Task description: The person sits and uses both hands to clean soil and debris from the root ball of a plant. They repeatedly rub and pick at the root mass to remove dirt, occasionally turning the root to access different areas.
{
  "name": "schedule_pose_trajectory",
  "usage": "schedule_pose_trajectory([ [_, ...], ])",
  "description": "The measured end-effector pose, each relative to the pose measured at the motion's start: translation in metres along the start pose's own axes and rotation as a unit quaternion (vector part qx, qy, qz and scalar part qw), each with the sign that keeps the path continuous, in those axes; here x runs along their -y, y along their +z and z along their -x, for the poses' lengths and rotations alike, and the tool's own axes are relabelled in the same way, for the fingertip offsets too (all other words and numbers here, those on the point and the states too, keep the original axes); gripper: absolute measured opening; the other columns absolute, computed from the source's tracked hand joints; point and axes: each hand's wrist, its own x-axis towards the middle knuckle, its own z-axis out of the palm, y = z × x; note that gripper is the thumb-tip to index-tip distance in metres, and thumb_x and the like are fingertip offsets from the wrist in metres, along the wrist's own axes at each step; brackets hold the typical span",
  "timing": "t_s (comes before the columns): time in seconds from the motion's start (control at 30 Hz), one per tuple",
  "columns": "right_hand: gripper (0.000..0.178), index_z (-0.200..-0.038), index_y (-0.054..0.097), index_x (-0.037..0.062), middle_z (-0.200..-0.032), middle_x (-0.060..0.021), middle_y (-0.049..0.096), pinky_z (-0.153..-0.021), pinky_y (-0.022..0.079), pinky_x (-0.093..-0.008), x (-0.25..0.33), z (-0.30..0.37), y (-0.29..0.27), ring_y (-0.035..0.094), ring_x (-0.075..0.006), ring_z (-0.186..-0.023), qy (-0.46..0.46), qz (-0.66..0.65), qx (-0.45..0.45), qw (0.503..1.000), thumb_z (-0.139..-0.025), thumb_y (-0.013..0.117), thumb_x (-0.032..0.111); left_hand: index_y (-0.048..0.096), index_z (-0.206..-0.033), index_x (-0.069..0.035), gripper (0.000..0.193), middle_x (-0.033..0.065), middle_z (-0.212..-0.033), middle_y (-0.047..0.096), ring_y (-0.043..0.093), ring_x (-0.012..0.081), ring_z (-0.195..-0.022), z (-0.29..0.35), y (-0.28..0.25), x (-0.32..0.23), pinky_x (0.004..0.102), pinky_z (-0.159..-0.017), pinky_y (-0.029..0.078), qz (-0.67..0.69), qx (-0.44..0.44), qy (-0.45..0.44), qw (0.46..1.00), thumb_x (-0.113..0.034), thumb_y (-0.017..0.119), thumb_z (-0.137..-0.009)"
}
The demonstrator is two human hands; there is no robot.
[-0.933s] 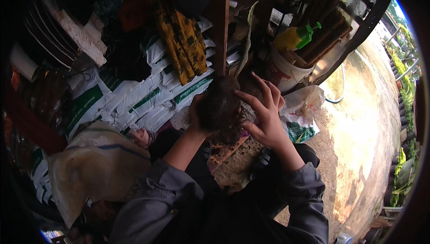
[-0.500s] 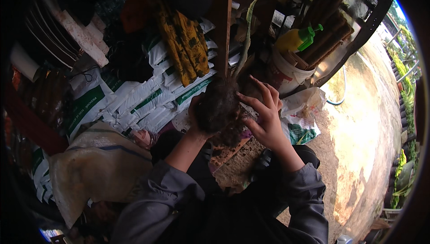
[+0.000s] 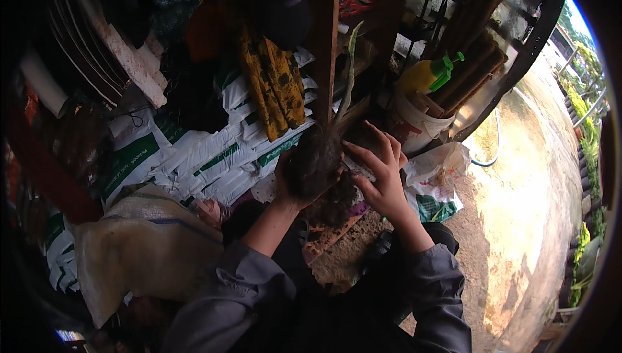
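A dark, fibrous root ball (image 3: 313, 164) with one long pale-green leaf (image 3: 350, 71) rising from it is held in front of me. Cupped round its left side and underside, my left hand (image 3: 286, 181) supports it; some of those fingers are hidden behind it. My right hand (image 3: 385, 181) is at the other side, fingers spread and bent, with the tips at or close to the roots. Whether they touch is hard to tell. Below lies a heap of dark loose soil or fibre (image 3: 332, 205), partly over something purple (image 3: 358, 208).
White and green sacks (image 3: 214, 149) are stacked at the left behind a pale woven sack (image 3: 152, 243). A yellow patterned cloth (image 3: 275, 91) hangs above them. At right stands a white bucket (image 3: 414, 123) holding a yellow-green spray bottle (image 3: 421, 76), near a crumpled plastic bag (image 3: 437, 165).
The plant sits slightly lower in the picture, as does the background. My left hand still holds the root ball; my right fingers have shifted slightly along its side.
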Motion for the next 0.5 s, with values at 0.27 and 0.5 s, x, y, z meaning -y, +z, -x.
schedule_pose_trajectory([
  [0.27, 0.042, -0.116, 0.066, 0.0242, -0.143, -0.0108, 0.036, -0.101, 0.021, -0.0483, 0.001, 0.001, -0.001, 0.033, -0.0344, -0.123, 0.003, 0.015, -0.02, 1.0, -0.077, 0.063, 0.04, 0.041, -0.135, -0.008, 0.061, 0.0165, -0.13, 0.048, 0.051, 0.0325, -0.116, 0.001, -0.007, 0.002, 0.0476, -0.092, 0.046, 0.039, 0.045, -0.021, 0.998, -0.048, 0.035, -0.089],
  [0.5, 0.036, -0.107, 0.071, 0.0254, -0.142, -0.0107, 0.039, -0.099, 0.024, -0.0465, -0.003, 0.0, -0.008, 0.036, -0.0346, -0.121, -0.025, 0.026, -0.045, 0.998, -0.074, 0.065, 0.039, 0.039, -0.137, -0.009, 0.062, 0.0166, -0.131, 0.046, 0.052, 0.0319, -0.112, -0.002, -0.007, 0.003, 0.047, -0.086, 0.049, 0.016, 0.02, -0.032, 0.999, -0.049, 0.034, -0.09],
])
